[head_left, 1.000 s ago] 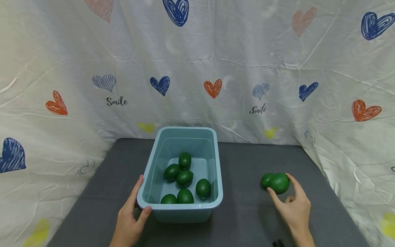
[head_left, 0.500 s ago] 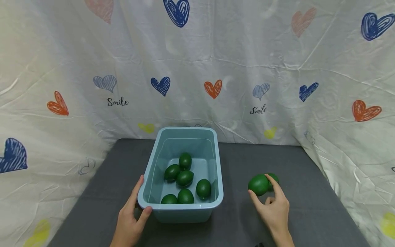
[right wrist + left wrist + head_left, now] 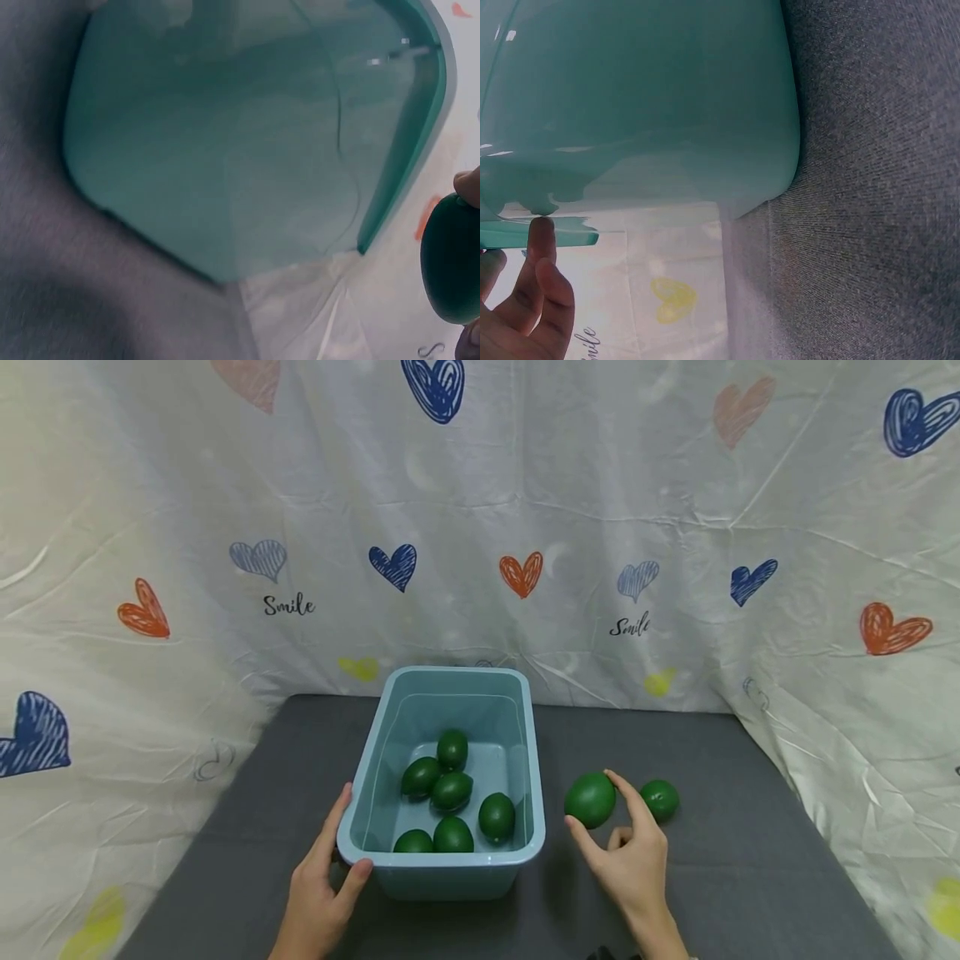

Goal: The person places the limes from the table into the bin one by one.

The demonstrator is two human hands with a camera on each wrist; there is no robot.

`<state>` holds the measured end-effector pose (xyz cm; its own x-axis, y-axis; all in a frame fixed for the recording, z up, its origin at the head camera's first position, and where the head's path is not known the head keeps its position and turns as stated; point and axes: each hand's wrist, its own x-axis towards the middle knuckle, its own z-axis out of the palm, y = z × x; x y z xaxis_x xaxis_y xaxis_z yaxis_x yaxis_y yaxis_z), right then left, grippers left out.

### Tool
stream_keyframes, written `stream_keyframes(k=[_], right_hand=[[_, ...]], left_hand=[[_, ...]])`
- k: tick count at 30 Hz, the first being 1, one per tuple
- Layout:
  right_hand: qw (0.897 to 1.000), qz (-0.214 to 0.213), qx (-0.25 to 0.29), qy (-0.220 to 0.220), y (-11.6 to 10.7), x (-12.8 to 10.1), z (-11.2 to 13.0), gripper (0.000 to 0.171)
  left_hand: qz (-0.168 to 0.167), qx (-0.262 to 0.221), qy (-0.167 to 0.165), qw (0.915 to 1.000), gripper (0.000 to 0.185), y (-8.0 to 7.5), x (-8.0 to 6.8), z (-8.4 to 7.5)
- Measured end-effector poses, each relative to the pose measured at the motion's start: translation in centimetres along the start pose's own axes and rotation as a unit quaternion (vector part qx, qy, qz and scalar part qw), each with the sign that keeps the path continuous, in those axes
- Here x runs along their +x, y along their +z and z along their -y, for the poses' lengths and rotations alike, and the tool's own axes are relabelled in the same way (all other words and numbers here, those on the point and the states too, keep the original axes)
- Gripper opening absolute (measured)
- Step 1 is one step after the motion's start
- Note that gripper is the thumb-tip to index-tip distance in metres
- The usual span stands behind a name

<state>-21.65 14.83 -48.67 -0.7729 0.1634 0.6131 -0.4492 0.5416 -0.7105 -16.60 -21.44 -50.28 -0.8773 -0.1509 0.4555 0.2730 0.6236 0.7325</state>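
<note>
In the head view my right hand point(image 3: 626, 860) pinches a dark green lime point(image 3: 590, 800) between thumb and fingers, held just right of the light blue plastic bin point(image 3: 534, 777). The same lime point(image 3: 454, 259) shows at the edge of the right wrist view, beside the bin's wall. My left hand point(image 3: 318, 881) grips the bin's near left corner, thumb at the front rim and fingers along the side. In the left wrist view, fingers point(image 3: 541, 244) touch the bin under its rim. Several limes point(image 3: 451, 792) lie on the bin's floor; the front wall partly hides the nearest ones.
Another lime point(image 3: 660, 800) lies on the dark grey cloth point(image 3: 750, 877), behind and right of my right hand. A white curtain point(image 3: 450, 485) with printed hearts hangs behind the table and down both sides. A small black object point(image 3: 602, 953) shows at the bottom edge.
My right hand has carried its lime leftward toward the bin, uncovering the other lime on the cloth. The left hand and the bin have stayed in place.
</note>
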Motion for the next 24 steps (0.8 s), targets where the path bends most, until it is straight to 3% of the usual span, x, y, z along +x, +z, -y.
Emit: stream_keyframes(k=[18, 24], right_hand=[[0.998, 0.019, 0.06, -0.021, 1.9, 1.2, 2.7, 0.076], [0.994, 0.049, 0.097, -0.021, 2.6, 1.7, 3.4, 0.073]], left_hand=[[-0.006, -0.011, 0.008, 0.9999, 0.086, 0.1, -0.1, 0.2], [-0.007, -0.006, 0.012, 0.9999, 0.087, 0.2, -0.1, 0.4]])
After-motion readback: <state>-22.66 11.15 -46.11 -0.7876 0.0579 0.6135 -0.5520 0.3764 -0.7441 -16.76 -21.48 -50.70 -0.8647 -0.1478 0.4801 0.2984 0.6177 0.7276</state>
